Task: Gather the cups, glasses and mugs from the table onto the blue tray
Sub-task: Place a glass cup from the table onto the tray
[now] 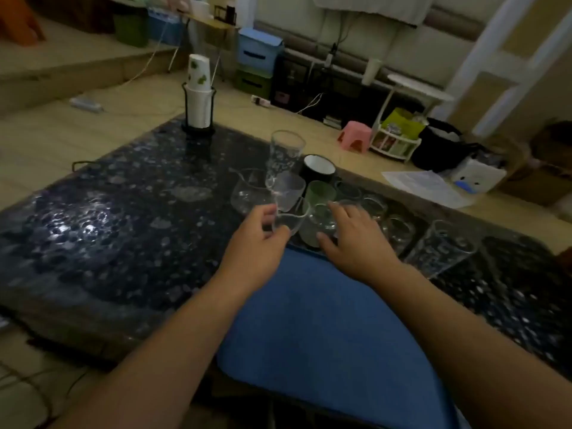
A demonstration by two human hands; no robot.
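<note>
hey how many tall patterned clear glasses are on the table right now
2. One tall patterned glass stands behind the cluster of cups, left of the black mug; the other stands right of the right hand. Blur may hide more.

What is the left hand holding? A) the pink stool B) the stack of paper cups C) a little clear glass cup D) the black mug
C: the left hand has its fingers wrapped around a small clear glass cup at the far edge of the blue tray.
</note>
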